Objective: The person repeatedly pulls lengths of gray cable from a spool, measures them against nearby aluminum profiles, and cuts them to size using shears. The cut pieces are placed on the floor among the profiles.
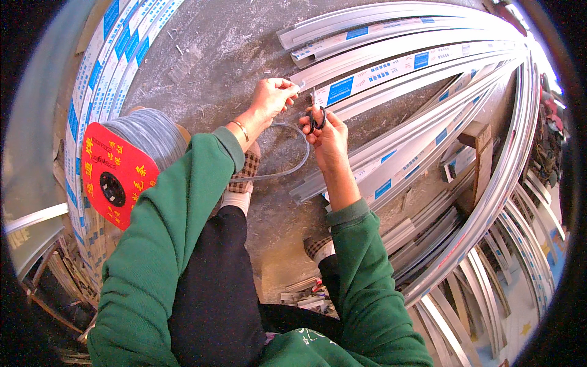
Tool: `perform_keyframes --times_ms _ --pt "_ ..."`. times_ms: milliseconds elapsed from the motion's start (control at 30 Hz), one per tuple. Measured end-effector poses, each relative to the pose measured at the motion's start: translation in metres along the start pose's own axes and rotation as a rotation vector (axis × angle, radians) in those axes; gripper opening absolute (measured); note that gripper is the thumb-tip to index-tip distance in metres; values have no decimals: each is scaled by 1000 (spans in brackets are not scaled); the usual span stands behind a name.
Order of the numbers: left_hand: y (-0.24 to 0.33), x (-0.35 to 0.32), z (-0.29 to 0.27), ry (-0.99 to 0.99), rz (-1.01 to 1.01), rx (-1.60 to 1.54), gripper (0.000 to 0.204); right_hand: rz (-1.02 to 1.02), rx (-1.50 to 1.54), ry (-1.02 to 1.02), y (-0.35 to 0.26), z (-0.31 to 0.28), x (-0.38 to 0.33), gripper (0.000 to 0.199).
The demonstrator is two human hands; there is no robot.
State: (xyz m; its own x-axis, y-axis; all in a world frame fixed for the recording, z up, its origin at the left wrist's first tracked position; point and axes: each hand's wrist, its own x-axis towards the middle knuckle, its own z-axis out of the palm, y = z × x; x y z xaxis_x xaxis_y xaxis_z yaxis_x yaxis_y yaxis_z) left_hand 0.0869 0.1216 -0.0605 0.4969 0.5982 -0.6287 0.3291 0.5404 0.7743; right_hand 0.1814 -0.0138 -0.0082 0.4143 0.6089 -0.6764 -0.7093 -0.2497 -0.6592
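Upper centre: my left hand (pixel 272 98) pinches the end of the grey sealing strip (pixel 287 150), which loops below. My right hand (pixel 324 131) grips black-handled scissors (pixel 316 113). I'd keep the strip taut and cut square, judging so.

A workshop for window or door frame fabrication, seen from above. Long pale metal profiles (pixel 422 61) with blue-and-white protective film lie in bundles across a rough, dusty concrete floor (pixel 208 55), with more stacked along the left wall (pixel 104 55). A large spool of grey sealing strip (pixel 147 137) with a red flange stands on the floor. Offcuts and scrap pieces (pixel 306 300) litter the ground, and a wooden block (pixel 480 137) lies among the profiles.
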Motion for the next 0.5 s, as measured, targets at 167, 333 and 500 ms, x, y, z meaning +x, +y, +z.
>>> perform_keyframes --times_ms 167,333,500 --pt "0 1 1 11 38 60 14 6 -7 5 0 2 -1 28" --pt "4 12 0 121 271 430 15 3 -14 -6 -1 3 -1 28" --pt "7 16 4 157 390 595 19 30 -1 -28 -4 4 0 29"
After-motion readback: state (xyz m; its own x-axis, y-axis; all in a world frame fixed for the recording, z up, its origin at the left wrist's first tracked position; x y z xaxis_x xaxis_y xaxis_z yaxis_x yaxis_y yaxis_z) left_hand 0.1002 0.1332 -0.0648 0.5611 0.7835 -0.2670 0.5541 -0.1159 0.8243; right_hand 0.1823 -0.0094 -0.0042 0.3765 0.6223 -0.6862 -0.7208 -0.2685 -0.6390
